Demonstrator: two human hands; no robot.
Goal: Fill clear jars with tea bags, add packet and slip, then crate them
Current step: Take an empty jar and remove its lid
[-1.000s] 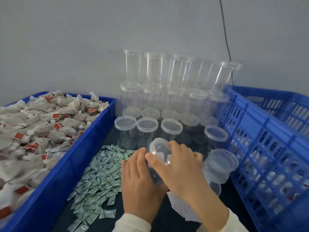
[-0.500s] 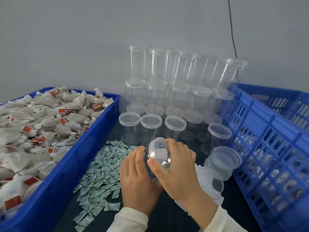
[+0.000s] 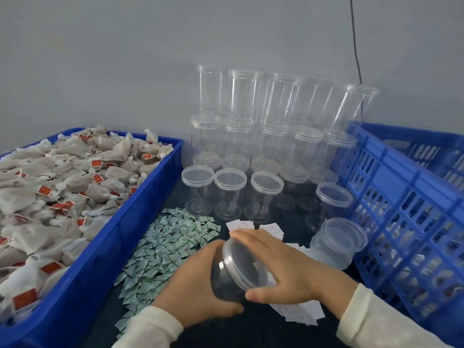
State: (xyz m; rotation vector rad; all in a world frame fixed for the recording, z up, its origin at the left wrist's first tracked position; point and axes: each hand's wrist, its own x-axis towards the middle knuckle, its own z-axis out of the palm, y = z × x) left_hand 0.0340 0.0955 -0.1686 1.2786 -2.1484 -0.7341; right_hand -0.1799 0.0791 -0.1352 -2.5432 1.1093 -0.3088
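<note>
A blue tray of tea bags fills the desk's left edge; a blue crate stands at the right. Between them, near the front edge, the left hand grips a clear jar tilted, while the right hand clamps its lid. A jerky twist could knock the stacked lids beside it or scatter the slips underneath.

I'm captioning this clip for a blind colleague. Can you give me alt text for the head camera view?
Two hands, left hand and right hand, grip a lidded clear jar tilted above a dark table. A blue tray of tea bags sits left, small green packets and white slips in the middle, stacked empty jars behind, a blue crate right.
</note>
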